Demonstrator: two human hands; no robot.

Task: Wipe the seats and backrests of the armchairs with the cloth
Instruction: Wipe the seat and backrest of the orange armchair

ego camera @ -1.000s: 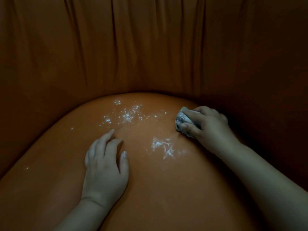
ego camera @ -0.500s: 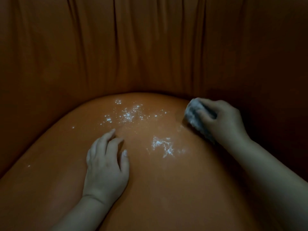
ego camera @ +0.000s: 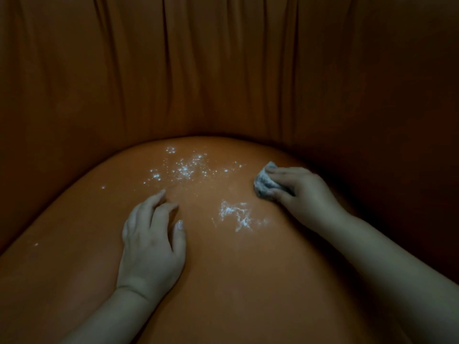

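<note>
Right hand (ego camera: 304, 192) fingers gripping cloth (ego camera: 264, 182) on seat (ego camera: 236, 281), left hand (ego camera: 151, 242) seemingly resting flat, fingers loose

Sitting room, likely domestic: dim light; orange upholstered armchair seat (ego camera: 223, 281); pleated backrest (ego camera: 223, 70) curving round it; nothing else visible.

Cloth (ego camera: 264, 182) on seat (ego camera: 223, 281), right of powder (ego camera: 186, 167)
</note>
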